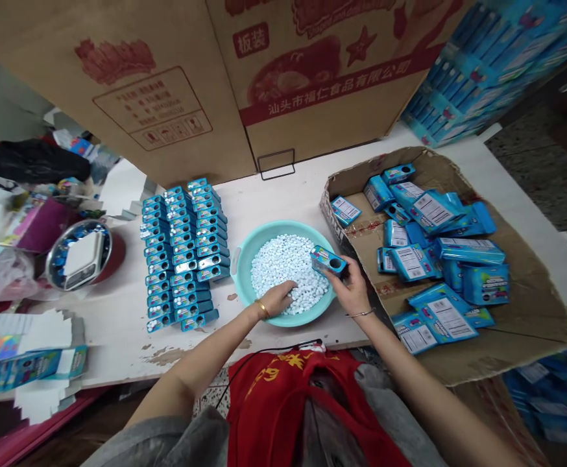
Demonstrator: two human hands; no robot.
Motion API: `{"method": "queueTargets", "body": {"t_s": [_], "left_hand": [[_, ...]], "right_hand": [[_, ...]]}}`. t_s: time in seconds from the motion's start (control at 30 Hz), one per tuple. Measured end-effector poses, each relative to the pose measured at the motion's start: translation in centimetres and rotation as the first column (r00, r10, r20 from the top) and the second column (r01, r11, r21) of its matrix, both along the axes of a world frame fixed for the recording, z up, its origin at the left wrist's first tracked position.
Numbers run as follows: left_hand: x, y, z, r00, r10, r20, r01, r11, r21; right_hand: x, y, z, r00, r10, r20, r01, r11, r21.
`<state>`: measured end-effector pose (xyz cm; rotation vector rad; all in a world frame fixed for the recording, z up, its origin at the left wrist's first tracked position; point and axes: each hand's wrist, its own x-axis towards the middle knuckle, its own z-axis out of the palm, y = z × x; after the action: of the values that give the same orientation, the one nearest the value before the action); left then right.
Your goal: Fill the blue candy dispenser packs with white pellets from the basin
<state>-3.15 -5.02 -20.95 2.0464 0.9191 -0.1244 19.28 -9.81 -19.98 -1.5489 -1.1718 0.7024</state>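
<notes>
A round turquoise basin [244, 285] holds a heap of small pale blue-white candies [283, 256]. Over the near side of the basin, my left hand [276, 299] dips into the candies with its fingers curled around some of them; the fingertips are partly hidden. My right hand [354, 290] grips a small blue printed candy box [329, 259] above the right rim of the basin. That box is tilted, with a dark round hole showing on its end. Left of the basin stand rows of similar blue boxes [183, 250], with pale candies visible at several of their tops.
A cut-down cardboard carton [521, 324] full of loose blue boxes [432, 211] stands to the right. Large cartons [167, 84] wall off the back, near a black wire stand [276, 170]. A metal bowl [82, 256] and flattened card stacks [52, 344] lie left.
</notes>
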Motion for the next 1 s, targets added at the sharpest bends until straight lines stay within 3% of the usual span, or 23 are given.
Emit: {"method": "queueTargets", "body": {"t_s": [0.1,0.3,0.4,0.5,0.6,0.7,0.8,0.87,0.93,1.0], "left_hand": [[-1.2,0.5,2.7,0.995,-0.001,0.096,0.003,1.0,-0.023],[-2.4,2.8,10.9,0.994,-0.059,0.093,0.048,0.992,0.117],[-1.1,3.9,14.2,0.992,-0.113,-0.059,0.122,0.973,0.197],[1.1,4.5,16.7,0.942,-0.167,-0.29,0.235,0.947,0.217],[3.6,4.0,18.7,0.858,-0.171,-0.485,0.311,0.924,0.223],[5.7,2.8,20.5,0.8,-0.154,-0.58,0.362,0.894,0.263],[6.5,1.9,21.6,0.792,-0.137,-0.595,0.382,0.871,0.308],[5.8,2.2,21.2,0.806,-0.112,-0.581,0.369,0.863,0.345],[4.2,3.2,19.6,0.844,-0.068,-0.533,0.328,0.85,0.412],[2.2,4.7,16.4,0.884,0.004,-0.468,0.252,0.838,0.483]], "right_hand": [[0.3,0.1,-0.1,1.0,0.0,0.006,0.0,1.0,0.003],[-0.6,0.3,0.3,0.983,0.061,0.175,-0.073,0.995,0.062],[-1.3,0.3,0.2,0.966,0.114,0.232,-0.138,0.986,0.089],[-2.0,0.3,0.1,0.948,0.156,0.277,-0.191,0.976,0.106],[-2.4,0.1,0.0,0.937,0.172,0.305,-0.219,0.967,0.126],[-2.7,0.0,-0.2,0.935,0.181,0.306,-0.228,0.965,0.127],[-2.8,0.0,-0.4,0.941,0.18,0.285,-0.221,0.968,0.119],[-2.6,0.0,-0.5,0.948,0.166,0.271,-0.204,0.971,0.121],[-2.3,0.0,-0.5,0.954,0.153,0.258,-0.187,0.976,0.114],[-1.9,0.1,-0.3,0.959,0.142,0.244,-0.171,0.98,0.102]]}}
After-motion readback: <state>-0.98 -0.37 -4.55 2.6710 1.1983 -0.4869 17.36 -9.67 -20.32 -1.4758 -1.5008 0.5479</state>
